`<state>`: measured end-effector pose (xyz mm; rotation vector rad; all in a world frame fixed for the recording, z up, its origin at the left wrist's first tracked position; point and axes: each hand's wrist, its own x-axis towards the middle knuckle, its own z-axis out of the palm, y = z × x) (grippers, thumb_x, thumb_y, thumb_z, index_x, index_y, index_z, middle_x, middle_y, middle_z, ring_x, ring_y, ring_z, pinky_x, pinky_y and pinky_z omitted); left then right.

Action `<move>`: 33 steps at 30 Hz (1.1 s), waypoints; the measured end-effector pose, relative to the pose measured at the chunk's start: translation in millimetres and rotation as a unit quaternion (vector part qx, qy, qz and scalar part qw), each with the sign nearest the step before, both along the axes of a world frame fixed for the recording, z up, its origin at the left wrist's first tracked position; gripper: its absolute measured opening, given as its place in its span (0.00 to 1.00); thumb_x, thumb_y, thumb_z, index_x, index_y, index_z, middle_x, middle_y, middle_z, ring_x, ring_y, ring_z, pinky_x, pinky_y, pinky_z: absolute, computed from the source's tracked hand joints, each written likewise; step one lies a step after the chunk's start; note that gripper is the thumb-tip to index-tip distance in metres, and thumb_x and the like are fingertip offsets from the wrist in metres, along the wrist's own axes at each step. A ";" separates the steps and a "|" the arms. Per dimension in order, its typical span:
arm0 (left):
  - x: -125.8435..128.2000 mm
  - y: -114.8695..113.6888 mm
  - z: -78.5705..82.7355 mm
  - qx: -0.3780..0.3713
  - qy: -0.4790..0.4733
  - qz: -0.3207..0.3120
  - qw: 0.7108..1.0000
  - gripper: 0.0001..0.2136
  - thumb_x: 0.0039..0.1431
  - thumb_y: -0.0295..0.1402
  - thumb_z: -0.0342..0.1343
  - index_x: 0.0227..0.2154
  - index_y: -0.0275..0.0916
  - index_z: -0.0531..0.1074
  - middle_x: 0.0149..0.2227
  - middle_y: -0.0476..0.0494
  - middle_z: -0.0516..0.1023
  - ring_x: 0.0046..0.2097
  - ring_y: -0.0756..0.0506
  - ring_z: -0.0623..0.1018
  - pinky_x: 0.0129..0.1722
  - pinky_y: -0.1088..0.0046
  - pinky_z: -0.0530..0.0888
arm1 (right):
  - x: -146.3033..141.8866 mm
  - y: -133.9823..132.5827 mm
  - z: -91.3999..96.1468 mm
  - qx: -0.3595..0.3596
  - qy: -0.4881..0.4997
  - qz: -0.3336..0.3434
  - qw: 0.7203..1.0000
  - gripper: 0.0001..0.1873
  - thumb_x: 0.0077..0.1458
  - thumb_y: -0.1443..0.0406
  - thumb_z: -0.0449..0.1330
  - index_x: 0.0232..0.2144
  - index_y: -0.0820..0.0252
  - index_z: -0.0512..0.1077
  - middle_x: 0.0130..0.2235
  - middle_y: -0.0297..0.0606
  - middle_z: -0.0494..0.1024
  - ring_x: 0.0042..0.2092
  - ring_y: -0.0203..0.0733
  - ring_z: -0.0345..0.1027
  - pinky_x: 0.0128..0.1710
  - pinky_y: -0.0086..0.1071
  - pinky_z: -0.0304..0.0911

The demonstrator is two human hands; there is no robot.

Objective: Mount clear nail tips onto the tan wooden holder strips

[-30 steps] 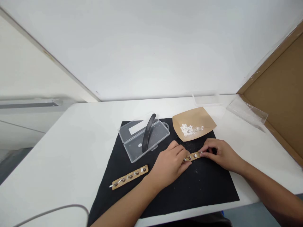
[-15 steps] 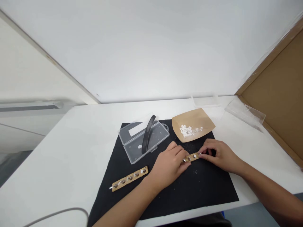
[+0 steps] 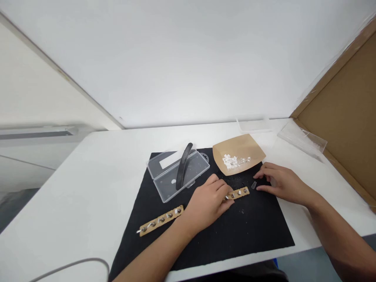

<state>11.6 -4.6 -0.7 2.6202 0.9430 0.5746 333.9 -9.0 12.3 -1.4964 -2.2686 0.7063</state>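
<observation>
Strip (image 3: pixel 238 193) under left hand (image 3: pixel 208 201) fingertips (flat on mat (image 3: pixel 229 231)); right hand (image 3: pixel 282 182) just beside

Left hand (image 3: pixel 209 200) on wooden strip (image 3: pixel 238 193)

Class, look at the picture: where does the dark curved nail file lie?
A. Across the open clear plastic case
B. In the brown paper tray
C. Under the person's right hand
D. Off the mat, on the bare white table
A: the nail file rests across the open clear plastic case, left of the brown paper tray.
</observation>
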 end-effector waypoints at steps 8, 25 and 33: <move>-5.5 6.0 0.4 -0.018 0.011 -0.026 0.999 0.07 0.67 0.34 0.66 0.43 0.41 0.75 0.40 0.45 0.81 0.44 0.41 0.75 0.40 0.66 0.74 | -3.0 4.1 -8.4 -0.012 0.010 0.011 1.000 0.12 0.65 0.51 0.68 0.47 0.45 0.83 0.43 0.37 0.80 0.39 0.45 0.76 0.39 0.39 0.71; -5.3 8.6 6.4 0.028 -0.059 -0.057 0.996 0.13 0.68 0.41 0.66 0.47 0.39 0.76 0.42 0.41 0.81 0.46 0.40 0.77 0.45 0.64 0.78 | -26.1 -4.2 -3.3 0.092 0.011 0.054 0.994 0.06 0.73 0.64 0.57 0.41 0.55 0.72 0.41 0.39 0.78 0.41 0.44 0.72 0.41 0.38 0.69; 6.7 -7.2 19.5 0.173 -0.223 -0.129 0.951 0.18 0.64 0.24 0.64 0.56 0.36 0.74 0.42 0.40 0.84 0.43 0.44 0.82 0.48 0.63 0.83 | -59.8 -38.9 14.5 0.087 0.241 0.123 0.959 0.05 0.69 0.68 0.64 0.44 0.53 0.73 0.40 0.35 0.77 0.40 0.38 0.72 0.40 0.32 0.68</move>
